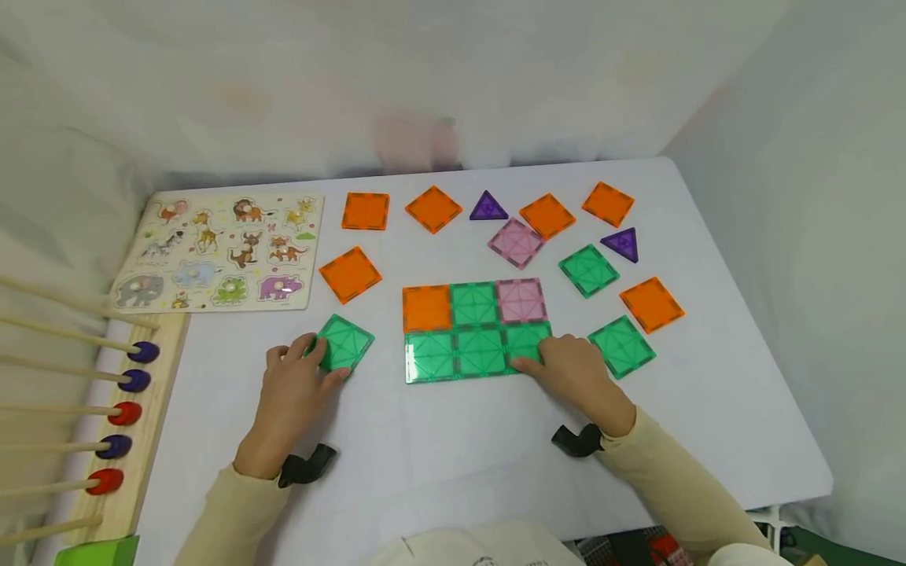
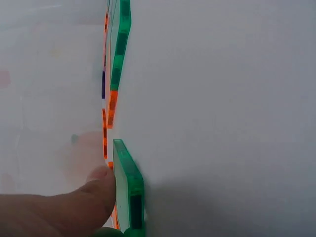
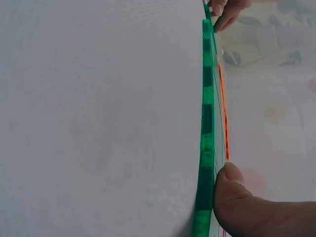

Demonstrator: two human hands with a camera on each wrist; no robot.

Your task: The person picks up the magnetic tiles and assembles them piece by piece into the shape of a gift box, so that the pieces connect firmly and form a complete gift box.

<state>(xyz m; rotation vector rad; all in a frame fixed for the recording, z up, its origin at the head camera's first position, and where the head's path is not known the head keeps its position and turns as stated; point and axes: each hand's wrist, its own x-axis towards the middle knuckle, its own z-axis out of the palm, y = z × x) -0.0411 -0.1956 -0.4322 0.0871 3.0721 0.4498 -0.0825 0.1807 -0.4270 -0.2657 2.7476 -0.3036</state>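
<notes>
In the head view, my left hand (image 1: 293, 389) holds a loose green square magnetic tile (image 1: 347, 343) between thumb and fingers, left of a joined block of tiles. The thumb (image 2: 101, 197) lies against that tile's face in the left wrist view. My right hand (image 1: 576, 373) grips the lower-right green tile (image 1: 525, 341) of the block, its thumb (image 3: 232, 195) on the tile's face near the front edge. Two rows make up the block: orange (image 1: 426, 309), green (image 1: 475, 303) and pink (image 1: 521, 301) behind, three green in front. The right fingertips are partly hidden.
Several loose orange tiles (image 1: 351, 274), two purple triangles (image 1: 488, 207), a pink square (image 1: 517, 243) and green squares (image 1: 589, 270) lie behind and right of the block. An animal puzzle board (image 1: 219, 251) sits back left. A wooden bead frame (image 1: 157, 409) stands along the left edge.
</notes>
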